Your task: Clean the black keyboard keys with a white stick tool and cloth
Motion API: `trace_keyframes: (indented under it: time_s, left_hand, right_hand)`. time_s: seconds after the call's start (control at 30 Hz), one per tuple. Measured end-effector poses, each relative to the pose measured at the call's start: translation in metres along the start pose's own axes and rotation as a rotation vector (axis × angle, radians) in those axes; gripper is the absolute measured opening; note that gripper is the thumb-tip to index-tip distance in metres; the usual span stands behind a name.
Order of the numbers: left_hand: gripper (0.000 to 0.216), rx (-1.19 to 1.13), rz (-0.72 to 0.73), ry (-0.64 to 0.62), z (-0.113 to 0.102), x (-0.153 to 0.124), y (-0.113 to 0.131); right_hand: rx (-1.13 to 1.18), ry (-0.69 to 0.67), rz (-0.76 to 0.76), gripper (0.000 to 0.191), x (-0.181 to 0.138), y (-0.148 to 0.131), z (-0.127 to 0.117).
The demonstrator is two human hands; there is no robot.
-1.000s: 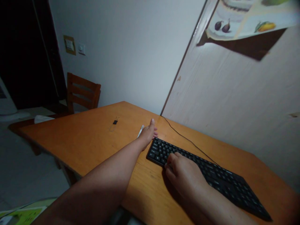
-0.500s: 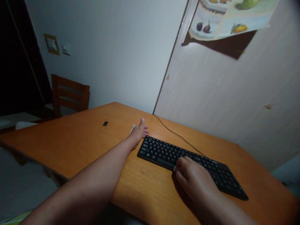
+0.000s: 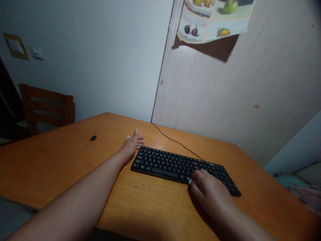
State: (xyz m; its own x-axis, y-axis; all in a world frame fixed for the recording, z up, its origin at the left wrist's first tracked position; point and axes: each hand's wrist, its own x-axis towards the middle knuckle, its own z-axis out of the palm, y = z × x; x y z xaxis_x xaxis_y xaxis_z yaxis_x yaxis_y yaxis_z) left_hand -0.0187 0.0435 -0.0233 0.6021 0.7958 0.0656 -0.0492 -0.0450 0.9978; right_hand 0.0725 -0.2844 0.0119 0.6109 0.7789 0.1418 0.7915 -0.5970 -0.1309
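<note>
A black keyboard [image 3: 163,164] lies at a slant on the wooden table [image 3: 145,201]. At its far left corner stands my left hand [image 3: 131,144], on edge, thumb up and fingers stretched out, touching or very near the keyboard's side. Just behind that hand a bit of a white thing [image 3: 128,137] peeks out, mostly hidden. My right hand [image 3: 209,187] is curled over the keyboard's front edge, right of the space bar. Between its pinched fingers shows a small white piece [image 3: 190,181], too covered to name.
From the keyboard a thin black cable [image 3: 175,140] runs back to the wall. A small black object [image 3: 93,138] lies on the table's left part. Beyond the table are a wooden chair [image 3: 47,105] and a wall poster of painted fruit [image 3: 210,23].
The camera view has turned right, so everything sits further left in the picture. My right hand has shifted rightward along the keyboard's front edge. My left hand stays at the keyboard's left corner.
</note>
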Motion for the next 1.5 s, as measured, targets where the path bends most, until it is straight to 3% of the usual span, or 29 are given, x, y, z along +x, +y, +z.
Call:
trace_keyframes:
  time_s: [0.9,1.2,1.33,1.5]
  left_hand:
    - [0.084,0.013,0.024,-0.034,-0.009,0.009,-0.006]
    - [0.081,0.020,0.006,-0.018,-0.007,0.006,-0.002]
    - [0.078,0.024,0.005,-0.016,-0.007,0.008,-0.004]
    - [0.077,0.014,0.006,-0.018,-0.009,0.011,-0.006]
  right_hand:
    - [0.031,0.091,0.244,0.013,-0.036,0.104,-0.001]
    - [-0.014,0.088,0.382,0.016,-0.042,0.148,-0.016]
    - [0.095,0.139,0.370,0.019,-0.032,0.145,-0.018]
    - [0.224,0.141,0.142,0.016,-0.018,0.109,-0.007]
